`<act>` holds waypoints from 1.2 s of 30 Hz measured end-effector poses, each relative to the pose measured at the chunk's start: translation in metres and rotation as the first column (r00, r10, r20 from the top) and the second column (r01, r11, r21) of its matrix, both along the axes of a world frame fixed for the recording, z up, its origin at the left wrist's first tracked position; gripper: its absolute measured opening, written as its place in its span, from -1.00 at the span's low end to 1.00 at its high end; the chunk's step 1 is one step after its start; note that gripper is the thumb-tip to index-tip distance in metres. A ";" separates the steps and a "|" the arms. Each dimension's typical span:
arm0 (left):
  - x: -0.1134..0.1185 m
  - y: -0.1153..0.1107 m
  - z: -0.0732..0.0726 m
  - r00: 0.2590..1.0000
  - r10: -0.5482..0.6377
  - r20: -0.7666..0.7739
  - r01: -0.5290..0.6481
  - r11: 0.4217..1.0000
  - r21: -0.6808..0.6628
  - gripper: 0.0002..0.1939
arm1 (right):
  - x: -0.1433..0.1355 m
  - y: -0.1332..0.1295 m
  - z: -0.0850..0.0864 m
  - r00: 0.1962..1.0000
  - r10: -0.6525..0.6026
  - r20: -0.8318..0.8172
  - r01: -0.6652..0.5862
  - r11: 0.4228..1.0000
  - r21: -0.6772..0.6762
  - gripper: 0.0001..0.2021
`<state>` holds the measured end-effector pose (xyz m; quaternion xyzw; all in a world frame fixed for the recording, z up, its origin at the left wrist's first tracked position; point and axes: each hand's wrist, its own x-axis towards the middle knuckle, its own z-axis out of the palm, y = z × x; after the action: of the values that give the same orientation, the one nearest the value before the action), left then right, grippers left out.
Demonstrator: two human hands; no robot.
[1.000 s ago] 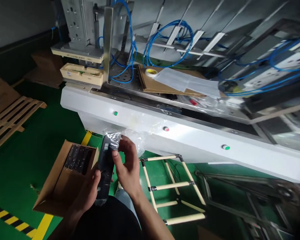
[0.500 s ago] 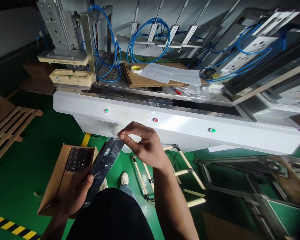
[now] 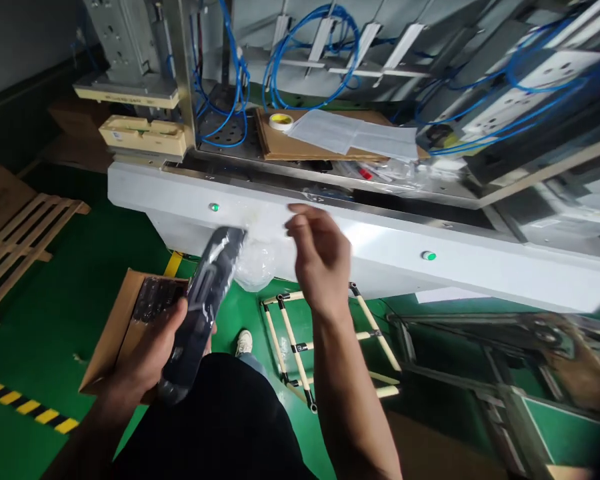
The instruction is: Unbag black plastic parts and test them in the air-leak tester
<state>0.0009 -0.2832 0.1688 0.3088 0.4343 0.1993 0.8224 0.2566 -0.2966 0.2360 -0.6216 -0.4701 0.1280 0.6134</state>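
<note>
My left hand (image 3: 155, 350) is wrapped around a long black part in clear plastic wrap (image 3: 203, 303), its kind not plain to me. The part is tilted, its upper end close to the white front panel (image 3: 275, 230) of the machine. Apart from the part and to its right, my right hand (image 3: 323, 257) is raised before the panel. Its fingers are curled together and slightly blurred, so anything small between them does not show. A clear plastic bag (image 3: 255, 263) hangs against the panel just beyond the part.
An open cardboard box (image 3: 105, 333) with several plastic-wrapped black parts stands at lower left. A frame of cream tubes (image 3: 287, 323) stands on the green floor. Green buttons (image 3: 429, 256) sit on the panel. Cardboard, paper sheets (image 3: 353, 133) and a tape roll (image 3: 281, 121) lie behind it.
My right hand has left the upper end of the wrapped part and moved up and right. The part has turned in my left hand, showing more of its face. The view has shifted slightly.
</note>
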 end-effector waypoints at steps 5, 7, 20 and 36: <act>0.036 0.020 0.016 0.940 0.329 0.093 -0.331 0.943 0.010 -0.21 | -0.053 -0.035 -0.041 0.988 0.092 0.124 -0.095 0.995 0.017 -0.85; 0.045 0.024 0.022 0.911 0.399 0.108 -0.407 0.911 0.068 -0.22 | -0.074 -0.048 -0.052 0.955 0.244 0.168 -0.234 0.969 -0.082 -0.77; 0.062 0.019 0.021 0.840 0.511 0.183 -0.542 0.799 0.261 -0.21 | -0.086 -0.049 -0.059 0.944 0.077 0.320 -0.065 0.997 -0.046 -0.90; 0.060 -0.004 -0.002 0.908 0.418 -0.013 -0.307 0.687 0.659 -0.35 | -0.085 -0.019 -0.043 0.978 0.037 0.204 -0.026 0.998 -0.057 -0.92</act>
<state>0.0613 -0.2874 0.1672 0.4943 0.4572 0.4687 0.5719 0.1714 -0.3159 0.1931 -0.6402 -0.5370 0.0856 0.5426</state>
